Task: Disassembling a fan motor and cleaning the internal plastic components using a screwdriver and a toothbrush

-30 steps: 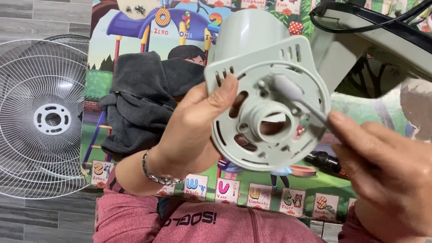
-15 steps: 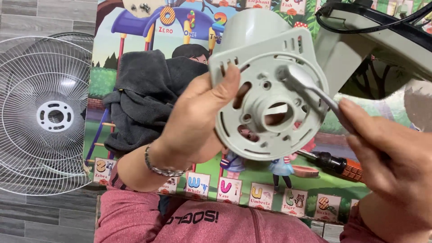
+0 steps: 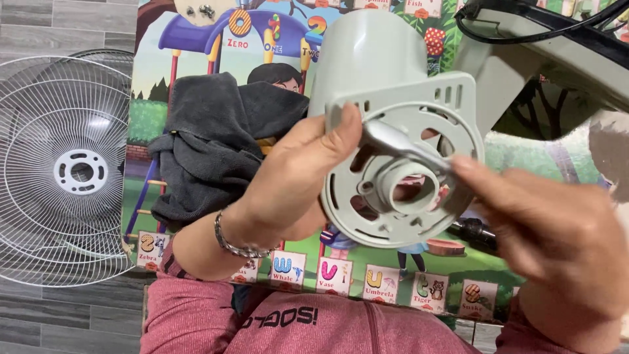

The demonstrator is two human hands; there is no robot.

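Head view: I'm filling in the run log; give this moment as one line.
left hand: grips grey fan housing | right hand: holds pale tool on housing face | dark cloth behind

Two hands were in view: the left hand (image 3: 288, 183) and the right hand (image 3: 557, 242). One grey plastic fan motor housing (image 3: 393, 131) was there, and one pale brush (image 3: 400, 144) lay across its face. One white wire fan guard (image 3: 62, 174) rested on the floor, and one dark grey cloth (image 3: 209, 144) sat bundled on the one colourful play mat (image 3: 367, 275). One screwdriver (image 3: 475, 233) showed beneath the housing (only its dark handle end could be made out). One black cable (image 3: 524, 19) ran along the top, and one beaded bracelet (image 3: 239, 246) circled the left wrist.
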